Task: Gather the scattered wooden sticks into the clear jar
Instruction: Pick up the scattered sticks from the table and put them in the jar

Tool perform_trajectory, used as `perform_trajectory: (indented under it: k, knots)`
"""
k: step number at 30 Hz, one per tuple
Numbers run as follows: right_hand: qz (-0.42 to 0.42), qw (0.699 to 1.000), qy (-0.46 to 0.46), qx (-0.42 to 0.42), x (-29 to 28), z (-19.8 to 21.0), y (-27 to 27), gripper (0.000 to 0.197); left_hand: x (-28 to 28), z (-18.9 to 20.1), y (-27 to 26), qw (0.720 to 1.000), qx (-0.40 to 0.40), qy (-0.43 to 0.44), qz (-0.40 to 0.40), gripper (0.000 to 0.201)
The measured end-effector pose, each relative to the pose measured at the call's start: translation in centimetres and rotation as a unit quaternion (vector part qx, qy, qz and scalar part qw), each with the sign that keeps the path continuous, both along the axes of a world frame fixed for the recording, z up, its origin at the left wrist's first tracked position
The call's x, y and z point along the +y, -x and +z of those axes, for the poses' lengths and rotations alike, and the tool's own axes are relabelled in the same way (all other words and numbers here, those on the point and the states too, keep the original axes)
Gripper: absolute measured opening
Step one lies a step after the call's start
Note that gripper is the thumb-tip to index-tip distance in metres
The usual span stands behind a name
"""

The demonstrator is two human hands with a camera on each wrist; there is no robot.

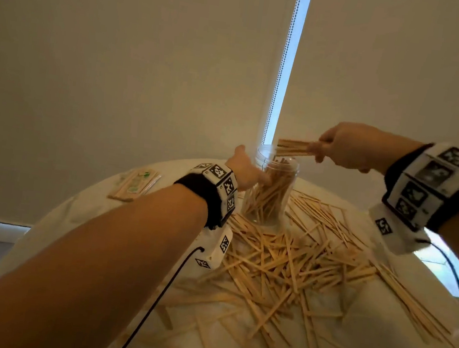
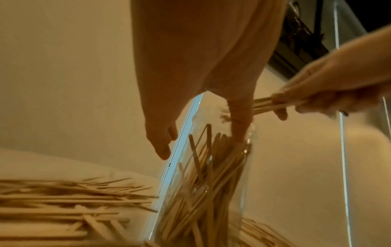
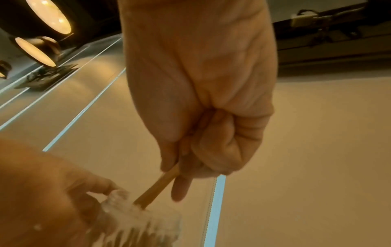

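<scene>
A flat packet of wrapped wooden sticks [image 1: 134,184] lay at the far left of the round white marble-look table [image 1: 79,213], well apart from the work. Behind the table hung pale roller blinds [image 1: 121,59] with a bright gap and a bead chain [image 1: 283,64] between them, and black cables ran from both wrist cameras. The left forearm crossed the near left of the table and hid part of the heap there.

One clear plastic jar [image 1: 270,196] stood upright at the far middle of the table, already holding a dense sheaf of sticks leaning inside it. The left hand [image 1: 244,172] was wrapped round its upper wall, thumb at the rim. The right hand [image 1: 350,148] pinched a small bundle of thin wooden sticks [image 1: 295,148] — several, too overlapped to count — held nearly level, their free ends just above the jar's open mouth.

The scattered wooden sticks [image 1: 292,265] — dozens, too many to count — lay criss-crossed on the table in front and to the right of the jar.
</scene>
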State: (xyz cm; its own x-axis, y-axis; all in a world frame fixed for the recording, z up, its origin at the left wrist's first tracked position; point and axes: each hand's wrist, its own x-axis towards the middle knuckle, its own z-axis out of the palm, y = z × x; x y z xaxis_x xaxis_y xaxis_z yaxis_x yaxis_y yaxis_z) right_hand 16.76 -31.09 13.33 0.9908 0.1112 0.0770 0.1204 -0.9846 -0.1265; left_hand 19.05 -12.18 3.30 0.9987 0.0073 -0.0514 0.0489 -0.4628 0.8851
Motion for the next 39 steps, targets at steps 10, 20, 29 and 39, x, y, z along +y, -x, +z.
perform_trajectory:
  k: [10,20,29,39]
  knots:
    - [0.074,0.970,0.216,0.082,7.8,-0.5,-7.0,0.042,-1.1,-2.9,-3.2,0.997,-0.053,-0.026,-0.054,0.087]
    - [0.113,0.946,0.303,-0.028,6.8,-2.6,-8.7,0.023,-0.5,-3.8,-3.4,0.995,-0.070,-0.028,-0.065,0.080]
    - [0.116,0.977,0.164,0.073,6.7,-2.1,-7.4,0.036,-0.3,-3.7,-3.3,0.995,-0.059,-0.031,-0.068,0.087]
    - [0.102,0.984,-0.077,-0.120,3.3,-2.8,-1.5,0.027,0.9,-2.6,-0.2,0.967,-0.007,-0.243,-0.079,0.101]
